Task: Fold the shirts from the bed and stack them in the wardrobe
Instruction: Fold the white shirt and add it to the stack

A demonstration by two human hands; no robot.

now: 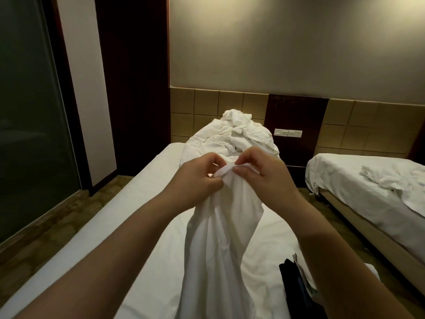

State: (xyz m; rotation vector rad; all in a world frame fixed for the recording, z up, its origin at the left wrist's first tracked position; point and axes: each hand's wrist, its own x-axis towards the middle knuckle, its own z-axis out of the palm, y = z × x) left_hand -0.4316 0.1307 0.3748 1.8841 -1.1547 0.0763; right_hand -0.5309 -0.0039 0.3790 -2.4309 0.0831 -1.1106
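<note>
Both hands are up at centre. The left hand (pixel 197 178) pinches the bunched top edge of the soft white fabric shirt (pixel 218 249), fingers curled tight, and the right hand (pixel 262 173) pinches that same edge just beside it. The shirt hangs toward six o'clock over the white-sheeted bed (pixel 142 203). At twelve o'clock, a crumpled heap of white laundry (pixel 239 134) sits on the bed.

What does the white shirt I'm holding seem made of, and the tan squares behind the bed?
The white shirt looks like thin matte fabric, probably cotton or a blend; it hangs in soft folds and bunches where the left hand and right hand pinch it. The tan wall squares: likely padded leatherette, judging by recessed seams and faint sheen, though tile is possible.
</note>
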